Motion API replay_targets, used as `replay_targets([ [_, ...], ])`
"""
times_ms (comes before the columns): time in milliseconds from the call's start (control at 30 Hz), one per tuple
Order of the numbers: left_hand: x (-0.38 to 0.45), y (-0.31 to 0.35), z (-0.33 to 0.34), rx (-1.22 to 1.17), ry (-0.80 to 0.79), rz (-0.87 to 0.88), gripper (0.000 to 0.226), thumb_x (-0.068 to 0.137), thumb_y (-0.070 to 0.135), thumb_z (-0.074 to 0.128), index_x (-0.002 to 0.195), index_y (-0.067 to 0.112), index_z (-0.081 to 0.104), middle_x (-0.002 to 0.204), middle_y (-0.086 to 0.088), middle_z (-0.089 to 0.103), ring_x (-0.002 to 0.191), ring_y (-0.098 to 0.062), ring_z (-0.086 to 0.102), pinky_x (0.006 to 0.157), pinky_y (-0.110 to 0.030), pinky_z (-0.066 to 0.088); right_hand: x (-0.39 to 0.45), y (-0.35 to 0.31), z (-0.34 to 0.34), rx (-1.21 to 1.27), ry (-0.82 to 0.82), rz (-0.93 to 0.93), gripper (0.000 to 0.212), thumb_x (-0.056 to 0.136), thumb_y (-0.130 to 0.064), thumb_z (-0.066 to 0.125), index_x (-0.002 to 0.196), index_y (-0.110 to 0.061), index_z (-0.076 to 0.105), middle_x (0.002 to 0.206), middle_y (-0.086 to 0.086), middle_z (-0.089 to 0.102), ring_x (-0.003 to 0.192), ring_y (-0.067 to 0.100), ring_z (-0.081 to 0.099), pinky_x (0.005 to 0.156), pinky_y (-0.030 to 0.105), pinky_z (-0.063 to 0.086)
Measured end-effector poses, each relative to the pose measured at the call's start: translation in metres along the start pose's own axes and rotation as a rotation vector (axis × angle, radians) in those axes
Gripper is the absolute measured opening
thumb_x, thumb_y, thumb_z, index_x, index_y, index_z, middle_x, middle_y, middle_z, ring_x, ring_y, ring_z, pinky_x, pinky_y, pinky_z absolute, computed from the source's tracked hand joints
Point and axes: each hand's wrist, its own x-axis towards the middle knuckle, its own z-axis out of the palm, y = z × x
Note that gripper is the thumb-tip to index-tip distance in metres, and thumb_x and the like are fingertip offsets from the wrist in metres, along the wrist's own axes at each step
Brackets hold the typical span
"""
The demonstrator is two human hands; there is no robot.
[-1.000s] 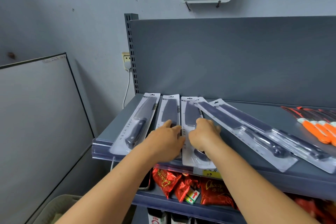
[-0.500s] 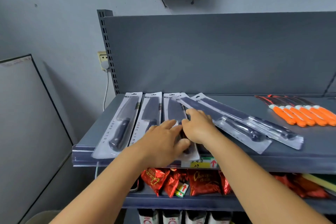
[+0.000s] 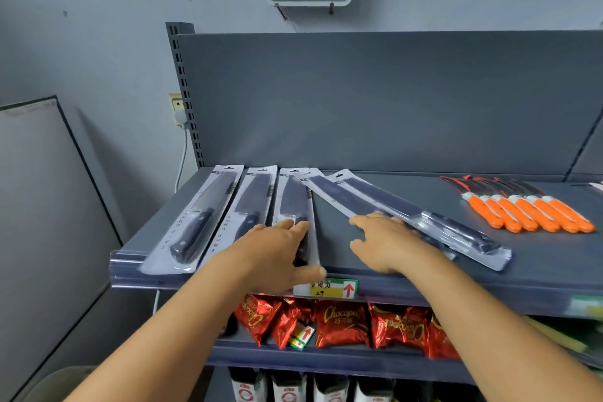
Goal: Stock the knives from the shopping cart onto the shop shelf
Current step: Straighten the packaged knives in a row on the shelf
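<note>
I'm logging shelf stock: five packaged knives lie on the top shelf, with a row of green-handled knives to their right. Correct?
Not quite. The head view shows the row of knives at the right has orange handles, not green. The rest holds: five packaged knives lie on the top shelf, to the left of that row.

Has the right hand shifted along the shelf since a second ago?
Yes. The right hand has moved rightward, away from the third knife pack, opening a bare gap of shelf between them.
</note>
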Motion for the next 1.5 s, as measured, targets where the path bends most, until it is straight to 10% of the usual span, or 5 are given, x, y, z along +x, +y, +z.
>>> replay_targets([
  [333, 0.031, 0.089, 0.011, -0.195, 0.156, 0.022, 0.067, 0.094, 0.047, 0.046, 0.151, 0.026, 0.015, 0.149, -0.002, 0.033, 0.132, -0.022, 0.039, 0.104, -0.034, 0.035, 0.001, 0.085, -0.011, 0.101, 0.002, 0.215, 0.062, 0.091, -0.065, 0.023, 0.147, -0.037, 0.021, 0.155, -0.002, 0.019, 0.141, 0.035, 0.016, 0.107, 0.052, 0.021],
  [833, 0.085, 0.155, 0.03, -0.61, 0.284, -0.434, 0.054, 0.085, 0.046, 0.061, 0.127, 0.015, 0.048, 0.132, -0.013, 0.041, 0.123, -0.03, 0.041, 0.098, -0.035, 0.041, 0.0, 0.136, -0.032, 0.207, -0.034, 0.03, 0.043, 0.089, -0.019, 0.052, 0.131, -0.012, 0.046, 0.13, 0.01, 0.055, 0.104, 0.03, 0.059, 0.089, 0.041, 0.051],
  [1000, 0.094, 0.153, 0.026, -1.043, 0.364, -0.559, 0.063, 0.088, 0.014, 0.057, 0.144, 0.023, 0.028, 0.136, -0.013, 0.038, 0.073, -0.023, 0.058, 0.049, -0.024, 0.04, 0.008, 0.142, -0.035, 0.351, -0.02, 0.054, 0.037, 0.08, -0.017, 0.058, 0.116, -0.008, 0.06, 0.108, 0.017, 0.067, 0.082, 0.029, 0.061, 0.079, 0.039, 0.054],
  [1133, 0.1, 0.162, 0.029, -1.144, 0.451, -0.582, 0.068, 0.089, 0.002, 0.049, 0.148, 0.018, 0.019, 0.137, -0.012, 0.044, 0.11, -0.031, 0.056, 0.066, -0.029, 0.047, 0.01, 0.145, -0.038, 0.443, -0.016, 0.028, 0.028, 0.081, -0.015, 0.059, 0.108, -0.008, 0.064, 0.093, 0.016, 0.068, 0.075, 0.03, 0.062, 0.067, 0.035, 0.054],
  [1500, 0.086, 0.162, 0.012, -0.998, 0.561, -0.587, 0.035, 0.09, -0.001, 0.045, 0.124, 0.0, 0.053, 0.109, -0.016, 0.062, 0.087, -0.03, 0.056, 0.066, -0.029, 0.041, 0.001, 0.152, -0.042, 0.867, -0.095, 0.068, 0.016, 0.085, -0.007, 0.063, 0.099, -0.001, 0.067, 0.081, 0.016, 0.064, 0.067, 0.024, 0.056, 0.067, 0.033, 0.049],
])
